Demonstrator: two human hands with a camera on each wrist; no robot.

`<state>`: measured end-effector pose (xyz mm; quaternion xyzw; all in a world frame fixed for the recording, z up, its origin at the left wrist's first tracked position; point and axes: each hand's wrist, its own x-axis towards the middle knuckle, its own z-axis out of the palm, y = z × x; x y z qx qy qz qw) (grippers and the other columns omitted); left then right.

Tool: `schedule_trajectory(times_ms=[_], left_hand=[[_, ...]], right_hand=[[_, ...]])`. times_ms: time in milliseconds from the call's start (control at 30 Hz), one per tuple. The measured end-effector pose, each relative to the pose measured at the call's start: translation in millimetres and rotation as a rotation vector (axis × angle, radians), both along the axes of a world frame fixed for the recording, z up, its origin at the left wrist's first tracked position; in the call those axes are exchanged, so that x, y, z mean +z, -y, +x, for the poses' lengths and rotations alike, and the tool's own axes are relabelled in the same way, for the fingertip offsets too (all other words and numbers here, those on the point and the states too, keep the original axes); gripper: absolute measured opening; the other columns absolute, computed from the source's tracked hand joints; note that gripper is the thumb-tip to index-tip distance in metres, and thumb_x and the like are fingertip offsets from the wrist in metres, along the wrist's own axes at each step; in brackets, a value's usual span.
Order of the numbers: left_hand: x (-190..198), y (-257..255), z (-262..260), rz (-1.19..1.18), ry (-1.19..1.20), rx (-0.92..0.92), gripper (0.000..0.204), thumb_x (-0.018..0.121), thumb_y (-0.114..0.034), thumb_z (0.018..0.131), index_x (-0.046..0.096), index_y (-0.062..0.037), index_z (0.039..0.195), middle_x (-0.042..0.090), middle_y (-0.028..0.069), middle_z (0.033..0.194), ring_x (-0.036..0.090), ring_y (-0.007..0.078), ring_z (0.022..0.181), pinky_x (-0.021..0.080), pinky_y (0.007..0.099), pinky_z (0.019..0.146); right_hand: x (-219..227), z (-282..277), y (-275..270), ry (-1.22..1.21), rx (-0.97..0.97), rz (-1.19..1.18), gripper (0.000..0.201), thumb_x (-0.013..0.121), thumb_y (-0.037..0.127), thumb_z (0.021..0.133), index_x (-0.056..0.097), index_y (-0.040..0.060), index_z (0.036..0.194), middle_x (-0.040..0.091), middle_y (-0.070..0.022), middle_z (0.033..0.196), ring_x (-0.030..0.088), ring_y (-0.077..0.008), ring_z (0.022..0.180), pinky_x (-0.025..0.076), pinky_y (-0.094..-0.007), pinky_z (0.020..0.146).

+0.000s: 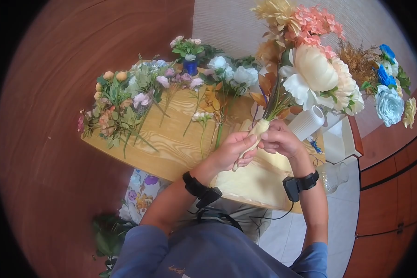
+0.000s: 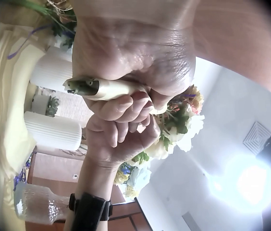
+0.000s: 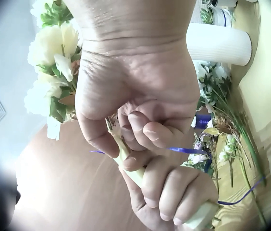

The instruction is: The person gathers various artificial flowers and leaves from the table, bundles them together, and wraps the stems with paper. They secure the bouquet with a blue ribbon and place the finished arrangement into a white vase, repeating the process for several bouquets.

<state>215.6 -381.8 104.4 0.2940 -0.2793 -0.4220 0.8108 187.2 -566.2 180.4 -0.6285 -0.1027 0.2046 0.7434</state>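
Above the wooden table (image 1: 167,148), a tilted bouquet (image 1: 317,69) of cream and coral flowers is held, its stems bound in pale yellow wrapping (image 1: 262,125). The left hand (image 1: 236,150) is closed, its fingers curled round the lower wrapping; the right hand (image 1: 282,138), fingers bent, pinches the wrapping's upper end. Loose flowers (image 1: 141,99) lie across the table's left part, pale yellow sheets (image 1: 245,187) lie along its near edge, and a white ribbed vase (image 1: 307,123) is toward its right side.

Red-brn cabinet (image 1: 380,208), far R — dk grn plant (image 1: 110,235), lower L
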Motion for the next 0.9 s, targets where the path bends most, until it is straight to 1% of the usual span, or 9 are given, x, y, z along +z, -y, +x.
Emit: schedule_trajectory(times_ms=[100,200,267,500,700,767,800,867,900], left_hand=[[-0.8,0.8,2.6,0.036,-0.008,-0.009,0.036,0.04,-0.031,0.102,0.054,0.001,0.1,0.043,-0.0001,0.06,0.038,0.0071,0.042,0.032,0.0209,0.04],[-2.9,1.3,2.3,0.028,-0.022,-0.038,0.046,0.034,-0.04,0.102,0.054,0.001,0.102,0.043,0.0002,0.059,0.037,0.0077,0.042,0.031,0.0215,0.039],[-4.1,1.9,1.5,0.005,-0.154,-0.079,0.054,0.028,-0.048,0.101,0.053,-0.0001,0.102,0.042,0.0002,0.059,0.037,0.0083,0.041,0.031,0.0217,0.039],[0.9,2.4,-0.4,0.067,-0.134,-0.06,0.05,0.027,-0.046,0.101,0.051,-0.0023,0.1,0.041,-0.0004,0.058,0.037,0.0076,0.039,0.031,0.0207,0.038],[-2.4,3.8,1.3,0.049,-0.083,-0.066,0.045,0.031,-0.04,0.102,0.052,-0.0001,0.099,0.042,0.0005,0.057,0.037,0.0076,0.039,0.031,0.0208,0.037],[-1.9,2.6,1.7,0.05,-0.06,-0.066,0.041,0.034,-0.035,0.102,0.053,0.0018,0.1,0.043,0.0016,0.057,0.038,0.0081,0.039,0.032,0.0213,0.038],[-2.8,2.3,1.6,0.053,-0.059,-0.07,0.041,0.034,-0.035,0.102,0.053,0.0018,0.1,0.043,0.0016,0.057,0.038,0.0081,0.039,0.032,0.0213,0.038],[-3.8,2.3,1.9,0.047,-0.089,-0.032,0.039,0.036,-0.031,0.102,0.054,0.0029,0.101,0.043,0.0023,0.057,0.038,0.0088,0.04,0.033,0.0219,0.038],[-2.9,1.9,2.8,0.049,-0.085,-0.035,0.039,0.036,-0.031,0.102,0.054,0.0029,0.101,0.043,0.0023,0.057,0.038,0.0088,0.04,0.033,0.0219,0.038]], right_hand=[[-4.4,3.9,0.9,-0.008,-0.033,-0.099,0.023,0.066,0.014,0.085,0.063,-0.001,0.103,0.058,-0.0021,0.066,0.04,-0.0028,0.043,0.027,-0.0177,0.039],[-6.6,3.4,-0.2,0.011,-0.042,-0.152,0.021,0.068,0.015,0.085,0.064,0.0018,0.1,0.06,-0.0012,0.067,0.04,-0.0021,0.042,0.026,-0.0176,0.038],[-6.5,2.6,-0.3,-0.012,-0.063,-0.159,0.016,0.069,0.013,0.085,0.065,0.003,0.097,0.06,-0.0007,0.068,0.041,-0.0025,0.042,0.027,-0.0177,0.039],[-15.5,6.2,5.8,0.001,-0.06,-0.17,0.011,0.069,0.012,0.084,0.066,0.0036,0.09,0.062,-0.0033,0.067,0.044,-0.0043,0.044,0.031,-0.0183,0.041],[-18.0,8.5,10.6,0.075,-0.043,-0.229,0.023,0.066,0.019,0.087,0.066,-0.0013,0.097,0.061,-0.0056,0.065,0.05,-0.0099,0.048,0.038,-0.0222,0.046],[-21.6,8.7,13.0,0.115,-0.025,-0.197,0.04,0.061,0.032,0.091,0.061,-0.0033,0.11,0.065,-0.0093,0.08,0.058,-0.0132,0.064,0.043,-0.0254,0.055],[-23.1,7.7,11.3,0.116,-0.029,-0.195,0.04,0.061,0.032,0.091,0.061,-0.0033,0.11,0.065,-0.0093,0.08,0.058,-0.0132,0.064,0.043,-0.0254,0.055],[-23.4,5.6,1.5,0.243,-0.113,-0.139,0.062,0.043,0.053,0.096,0.056,-0.0006,0.123,0.064,-0.0092,0.105,0.061,-0.013,0.084,0.047,-0.0256,0.071],[-23.7,5.1,-0.2,0.247,-0.118,-0.137,0.062,0.043,0.053,0.096,0.056,-0.0006,0.123,0.064,-0.0092,0.105,0.061,-0.013,0.084,0.047,-0.0256,0.071]])
